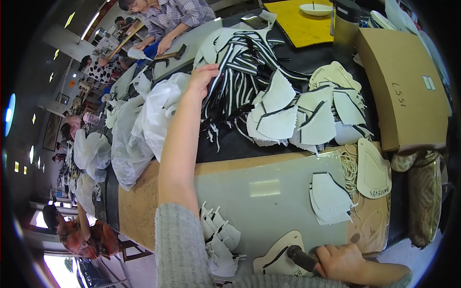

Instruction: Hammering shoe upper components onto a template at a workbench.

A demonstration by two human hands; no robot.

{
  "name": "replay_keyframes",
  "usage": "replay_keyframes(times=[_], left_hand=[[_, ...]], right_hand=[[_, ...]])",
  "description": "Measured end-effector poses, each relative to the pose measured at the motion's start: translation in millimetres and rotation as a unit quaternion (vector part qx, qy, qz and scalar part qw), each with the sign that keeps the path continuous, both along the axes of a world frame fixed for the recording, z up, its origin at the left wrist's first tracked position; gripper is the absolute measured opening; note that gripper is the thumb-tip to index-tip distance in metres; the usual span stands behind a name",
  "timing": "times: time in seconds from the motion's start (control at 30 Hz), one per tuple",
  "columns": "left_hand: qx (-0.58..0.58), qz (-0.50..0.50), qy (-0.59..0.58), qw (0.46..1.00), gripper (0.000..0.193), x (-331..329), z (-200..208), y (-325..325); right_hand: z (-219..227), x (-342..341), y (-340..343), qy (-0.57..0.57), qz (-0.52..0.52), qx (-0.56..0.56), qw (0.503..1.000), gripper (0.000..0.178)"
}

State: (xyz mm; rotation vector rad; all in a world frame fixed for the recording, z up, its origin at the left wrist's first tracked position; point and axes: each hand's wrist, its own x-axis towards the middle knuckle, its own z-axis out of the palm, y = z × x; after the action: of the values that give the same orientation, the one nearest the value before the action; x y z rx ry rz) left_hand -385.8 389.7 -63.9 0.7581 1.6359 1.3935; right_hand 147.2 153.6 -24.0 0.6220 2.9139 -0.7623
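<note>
Two hands at our bench: left hand (202, 77) spread on limp, light striped cutouts (240, 72), right hand (338, 261) clamped on a tool handle (301, 258).

One bowl (315, 9), one cardboard box (402, 86)

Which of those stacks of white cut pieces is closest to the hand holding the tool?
The stack by the person's left elbow, beside the right hand; the stack on the grey mat lies farther up.
</note>
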Motion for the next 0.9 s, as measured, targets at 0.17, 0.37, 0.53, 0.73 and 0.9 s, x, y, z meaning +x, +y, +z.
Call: replay_keyframes(times=[0.17, 0.37, 0.53, 0.73, 0.9], left_hand=[[0.008, -0.025, -0.005, 1.000, 0.043, 1.8, -0.9, -8.5], [0.010, 0.036, 0.337, 0.941, 0.024, 19.5, -36.3, 4.9], [0.015, 0.100, 0.435, 0.895, 0.040, 26.6, -36.7, 15.3], [0.011, 0.093, 0.446, 0.890, 0.050, 43.3, -29.8, 7.2], [0.077, 0.110, 0.473, 0.871, 0.028, 25.7, -51.8, 9.8]], right_hand=[[11.6, -5.4, -0.7, -0.004, -0.047, -0.071, 0.996, 0.030], [7.3, -5.9, -4.0, -0.009, -0.042, -0.072, 0.997, 0.023], [9.9, -9.1, -5.3, -0.030, -0.033, -0.060, 0.997, 0.025], [8.4, -8.4, -4.7, -0.042, -0.037, -0.059, 0.997, 0.026], [7.6, -6.8, -7.8, -0.041, -0.036, -0.065, 0.996, 0.027]])
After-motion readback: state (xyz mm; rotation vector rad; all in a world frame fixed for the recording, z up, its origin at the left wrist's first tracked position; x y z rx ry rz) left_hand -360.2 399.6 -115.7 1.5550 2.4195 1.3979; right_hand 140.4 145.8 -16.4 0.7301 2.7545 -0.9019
